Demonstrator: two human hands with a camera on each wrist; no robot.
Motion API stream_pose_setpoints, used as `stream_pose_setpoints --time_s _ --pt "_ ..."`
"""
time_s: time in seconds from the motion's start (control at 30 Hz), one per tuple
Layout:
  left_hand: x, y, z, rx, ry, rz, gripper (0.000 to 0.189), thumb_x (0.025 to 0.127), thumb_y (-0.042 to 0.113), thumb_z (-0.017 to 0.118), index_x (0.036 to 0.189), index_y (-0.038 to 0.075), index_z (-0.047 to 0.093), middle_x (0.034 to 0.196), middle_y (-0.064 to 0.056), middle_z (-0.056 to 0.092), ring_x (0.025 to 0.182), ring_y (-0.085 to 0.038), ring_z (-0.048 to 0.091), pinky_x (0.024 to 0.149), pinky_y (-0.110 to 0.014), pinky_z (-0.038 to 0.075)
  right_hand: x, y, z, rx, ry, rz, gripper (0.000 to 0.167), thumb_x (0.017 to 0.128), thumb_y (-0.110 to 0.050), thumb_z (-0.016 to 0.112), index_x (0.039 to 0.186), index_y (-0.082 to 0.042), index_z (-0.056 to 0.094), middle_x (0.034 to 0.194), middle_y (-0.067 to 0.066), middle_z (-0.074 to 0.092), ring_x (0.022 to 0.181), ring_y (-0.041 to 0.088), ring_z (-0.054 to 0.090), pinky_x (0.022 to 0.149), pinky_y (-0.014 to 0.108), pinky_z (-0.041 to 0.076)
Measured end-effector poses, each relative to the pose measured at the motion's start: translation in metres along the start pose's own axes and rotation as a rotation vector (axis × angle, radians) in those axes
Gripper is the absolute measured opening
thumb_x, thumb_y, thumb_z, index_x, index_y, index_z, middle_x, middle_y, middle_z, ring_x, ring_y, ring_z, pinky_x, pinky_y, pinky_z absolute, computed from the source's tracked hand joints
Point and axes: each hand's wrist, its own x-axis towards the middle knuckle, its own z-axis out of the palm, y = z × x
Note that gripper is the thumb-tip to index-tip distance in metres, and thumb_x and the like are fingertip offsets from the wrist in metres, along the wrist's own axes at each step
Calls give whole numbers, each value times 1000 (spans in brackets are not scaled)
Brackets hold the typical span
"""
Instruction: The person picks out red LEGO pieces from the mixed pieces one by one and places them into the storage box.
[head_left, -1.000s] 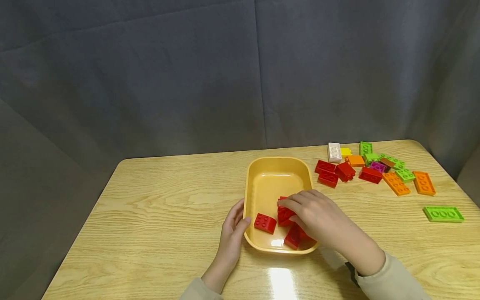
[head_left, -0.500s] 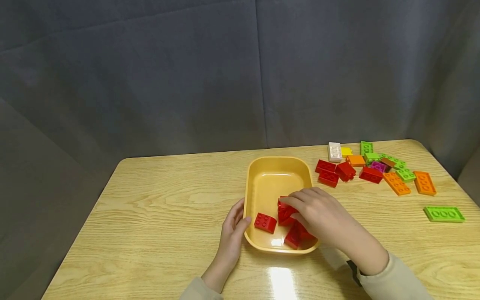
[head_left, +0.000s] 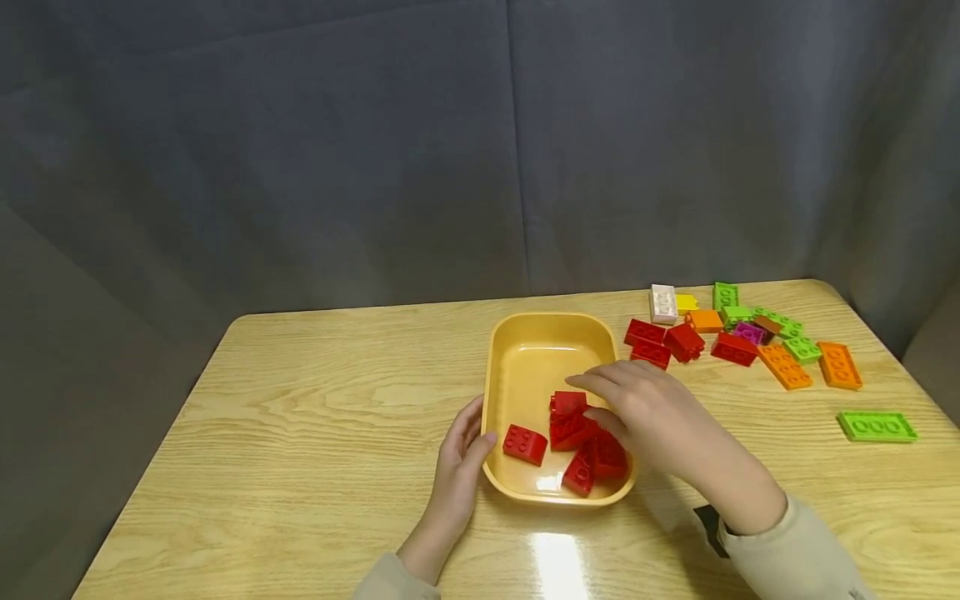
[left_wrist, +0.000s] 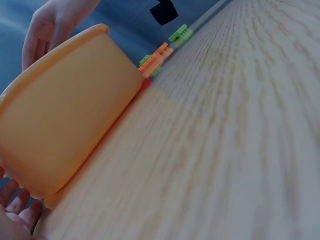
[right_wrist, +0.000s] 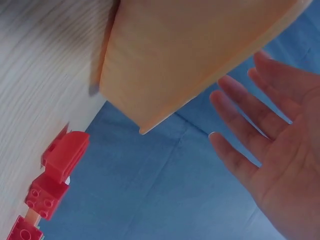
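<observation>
A yellow plastic tub [head_left: 525, 371] stands on the table with several red toy bricks in its near half. My left hand [head_left: 456, 467] grips its left side, thumb over the rim and fingers against the outer wall. One red brick [head_left: 524, 445] lies by itself near that thumb. The other red bricks [head_left: 572, 431] are heaped at the right, partly under my right hand [head_left: 645, 417]. That hand hovers over the right rim, fingers spread and apart from the thumb. In the right wrist view the palm and fingers [right_wrist: 240, 122] show nothing held; the tub wall hides the bricks.
Beyond the tub's right side lie loose red bricks [head_left: 684, 342], a white brick [head_left: 663, 304], orange pieces [head_left: 784, 367] and green ones. A long green brick [head_left: 877, 426] lies alone further right. A dark curtain [head_left: 375, 167] hangs behind the table [head_left: 300, 433].
My right hand has spread its fingers and risen slightly off the red bricks, baring more of the heap. The left hand keeps its grip on the tub. The head view has shifted a little.
</observation>
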Motion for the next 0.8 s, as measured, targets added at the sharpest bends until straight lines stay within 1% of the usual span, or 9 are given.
stream_pose_setpoints --time_s 0.13,0.23,0.37,0.57,0.67,0.8 --pt "0 1 -1 4 2 1 53 100 12 51 149 -1 37 149 -21 42 137 -35 40 107 -27 40 2 6 -2 12 -2 33 46 76 -7 84 120 -6 69 110 10 70 102 31 65 94 52 50" --pt "0 0 -1 1 -2 -4 54 99 12 51 149 -1 36 149 -21 42 137 -35 40 106 -27 41 3 13 -6 10 21 48 46 76 -8 85 120 -5 69 110 10 70 101 32 65 93 51 50" --pt "0 -2 -1 -1 -7 -14 54 99 12 50 150 0 36 149 -20 42 137 -34 41 106 -27 41 5 23 -11 2 49 46 46 76 -6 84 119 -4 69 109 12 71 99 33 66 91 52 51" --pt "-1 -3 -1 -6 -4 -22 54 99 13 50 150 0 35 149 -21 42 137 -35 41 105 -25 42 7 36 -15 9 69 61 42 76 -3 83 116 -4 70 103 13 71 93 33 65 89 53 51" --pt "-1 -2 -1 -5 -7 -16 54 99 13 50 150 0 35 150 -21 41 137 -34 40 105 -26 41 6 44 -16 17 70 97 41 78 -2 81 117 -4 69 103 14 70 93 34 64 88 54 51" --pt "1 -2 -1 -4 -6 -9 53 100 11 50 150 -1 35 150 -21 41 137 -34 40 106 -26 41 3 56 -15 34 71 144 40 79 -4 80 118 -4 69 107 16 70 98 36 65 86 54 53"
